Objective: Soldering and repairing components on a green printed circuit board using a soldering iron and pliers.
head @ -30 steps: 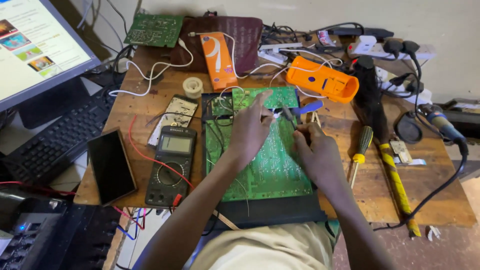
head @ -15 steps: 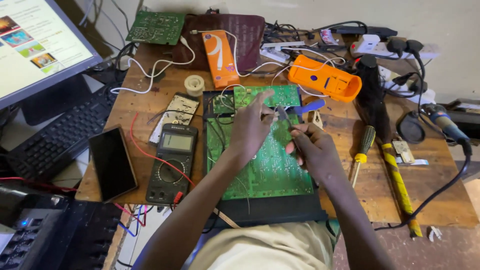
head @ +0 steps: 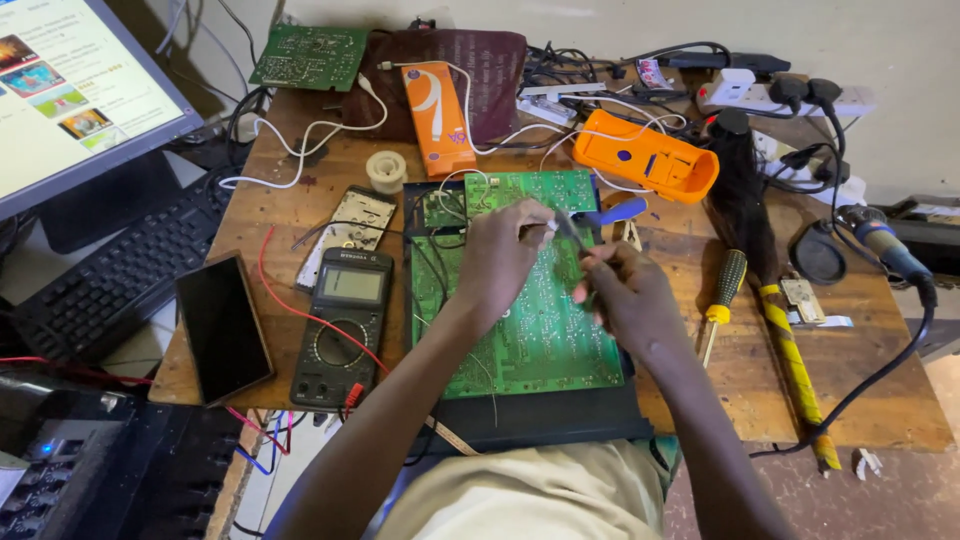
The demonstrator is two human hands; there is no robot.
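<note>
We hold our left hand (head: 500, 262) over the large green circuit board (head: 530, 320) lying flat at the middle of the wooden table (head: 300, 215), its fingers curled around the tip end of a thin metal tool (head: 566, 230). Our right hand (head: 625, 300) sits closed just beside it; what it grips we cannot tell. A blue-handled tool (head: 615, 212) lies behind the hands. A multimeter (head: 342, 325) with a red lead (head: 290, 305) and a dark phone (head: 222, 325) flank the board's left; an orange case (head: 645, 155), a yellow-handled screwdriver (head: 722, 300) and a soldering iron (head: 880, 245) crowd the right.
</note>
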